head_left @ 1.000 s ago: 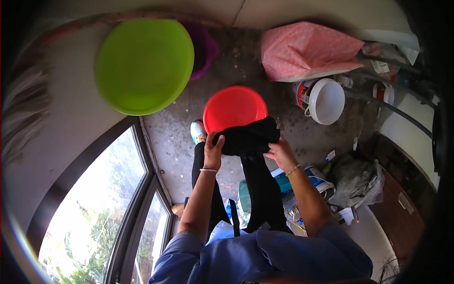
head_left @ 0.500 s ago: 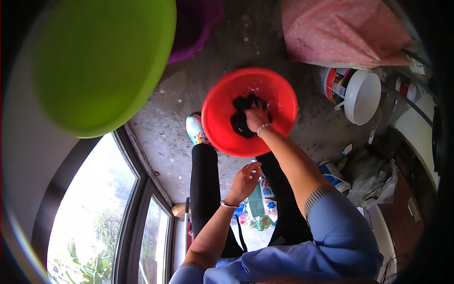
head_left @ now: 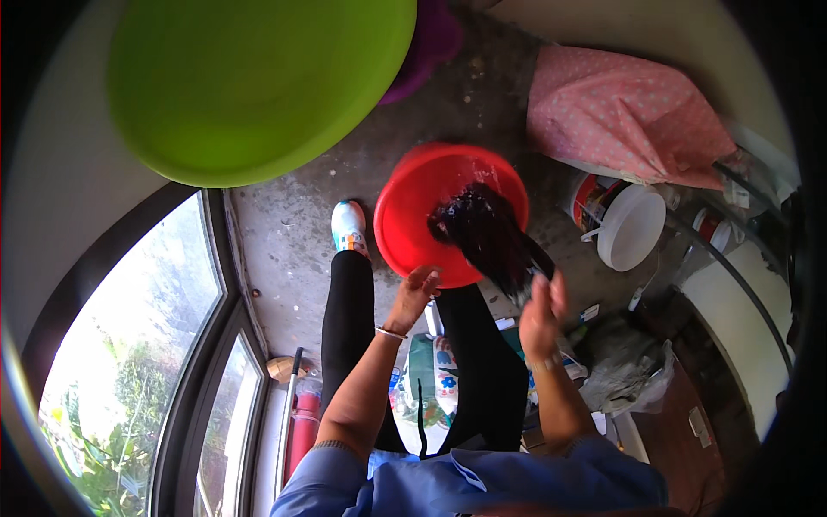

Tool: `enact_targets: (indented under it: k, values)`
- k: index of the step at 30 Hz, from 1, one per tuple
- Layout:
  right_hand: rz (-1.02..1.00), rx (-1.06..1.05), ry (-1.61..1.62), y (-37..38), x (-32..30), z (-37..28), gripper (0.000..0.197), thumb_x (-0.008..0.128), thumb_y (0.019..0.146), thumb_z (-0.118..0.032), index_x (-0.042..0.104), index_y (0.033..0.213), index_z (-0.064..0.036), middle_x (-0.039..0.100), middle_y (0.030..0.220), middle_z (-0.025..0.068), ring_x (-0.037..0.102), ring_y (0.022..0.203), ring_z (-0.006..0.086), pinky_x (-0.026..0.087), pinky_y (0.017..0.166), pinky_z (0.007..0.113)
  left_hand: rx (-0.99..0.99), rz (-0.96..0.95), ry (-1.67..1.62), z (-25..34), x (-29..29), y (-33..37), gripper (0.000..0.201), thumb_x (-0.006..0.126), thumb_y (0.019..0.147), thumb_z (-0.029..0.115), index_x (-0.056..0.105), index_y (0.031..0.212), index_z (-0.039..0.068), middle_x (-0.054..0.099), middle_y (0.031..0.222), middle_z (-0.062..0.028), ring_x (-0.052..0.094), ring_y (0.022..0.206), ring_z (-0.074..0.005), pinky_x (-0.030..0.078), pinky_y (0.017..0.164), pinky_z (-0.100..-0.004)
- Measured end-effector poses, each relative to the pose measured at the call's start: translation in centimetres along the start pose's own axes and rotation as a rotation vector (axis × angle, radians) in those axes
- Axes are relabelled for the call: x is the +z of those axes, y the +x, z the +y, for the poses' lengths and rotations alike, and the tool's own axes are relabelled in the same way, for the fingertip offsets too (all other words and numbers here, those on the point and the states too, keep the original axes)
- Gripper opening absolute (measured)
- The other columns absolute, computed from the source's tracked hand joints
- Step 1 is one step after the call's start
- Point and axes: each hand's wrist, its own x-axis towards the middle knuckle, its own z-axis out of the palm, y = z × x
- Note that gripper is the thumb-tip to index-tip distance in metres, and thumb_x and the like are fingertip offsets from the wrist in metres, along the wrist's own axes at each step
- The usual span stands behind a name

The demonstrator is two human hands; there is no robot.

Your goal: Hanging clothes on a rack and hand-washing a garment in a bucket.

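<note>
A red basin [head_left: 401,211] stands on the floor in front of me. From it rises a wet black cloth [head_left: 493,237], stretched toward my right side, its lower end still inside the basin. My right hand [head_left: 541,319] grips the upper end, outside the rim and above my right knee. At the basin's near rim is my left hand [head_left: 415,297], loosely bent with fingers apart and nothing in it. Whether those fingertips touch the rim I cannot tell.
A big green tub [head_left: 258,95] fills the far left, with a purple basin [head_left: 426,52] behind it. Far right are a pink dotted cover [head_left: 620,112] and a tipped white-lidded bucket [head_left: 631,228]. Plastic bags [head_left: 629,370] lie at right; windows [head_left: 142,345] line the left.
My right hand has come up out of the basin toward me and right, drawing the black cloth up. My left hand has moved left and slightly forward to the near rim.
</note>
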Motion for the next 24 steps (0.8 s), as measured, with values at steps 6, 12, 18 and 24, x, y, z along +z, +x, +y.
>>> enact_targets:
  k: [6, 12, 18, 24]
  values:
    - [0.014, 0.006, 0.465, -3.8, -4.2, -6.8, 0.051, 0.046, 0.088, -0.024, 0.032, 0.125, 0.0085, 0.048, 0.116, 0.0167, 0.051, 0.099, 0.0197, 0.040, 0.088, 0.037, -0.038, 0.024, -0.075, 0.4, 0.3, -0.2, 0.030, 0.053, 0.089, 0.028, 0.056, 0.106, 0.003, 0.060, 0.086, -0.0041, 0.057, 0.073, -0.0113, 0.044, 0.064, -0.0244]
    - [-0.120, -0.042, 0.074, 3.6, 10.5, 6.7, 0.023, 0.050, 0.090, -0.012, 0.055, 0.107, 0.0034, 0.062, 0.089, 0.0174, 0.061, 0.079, 0.0208, 0.047, 0.068, 0.030, -0.050, -0.018, -0.036, 1.0, 0.2, -0.1, 0.028, 0.051, 0.089, 0.028, 0.055, 0.107, 0.007, 0.059, 0.086, -0.0012, 0.057, 0.073, -0.0100, 0.041, 0.062, -0.0224]
    - [-0.299, -0.197, -0.499, 11.3, 21.0, 19.8, 0.040, 0.048, 0.081, -0.011, 0.048, 0.120, -0.0080, 0.058, 0.103, 0.0209, 0.055, 0.093, 0.0377, 0.045, 0.075, 0.046, -0.054, -0.070, -0.040, 1.6, 1.0, -0.2, 0.027, 0.051, 0.090, 0.027, 0.056, 0.106, 0.006, 0.060, 0.088, -0.0014, 0.056, 0.074, -0.0101, 0.042, 0.064, -0.0236]
    - [-0.436, 0.034, -0.652, 11.6, 21.0, 19.9, 0.022, 0.055, 0.074, -0.019, 0.056, 0.090, -0.0039, 0.061, 0.075, 0.0187, 0.060, 0.071, 0.0366, 0.047, 0.060, 0.044, -0.104, -0.056, -0.100, -0.4, 0.6, 0.2, 0.026, 0.053, 0.089, 0.026, 0.056, 0.108, 0.008, 0.060, 0.087, -0.0013, 0.057, 0.075, -0.0102, 0.041, 0.062, -0.0220]
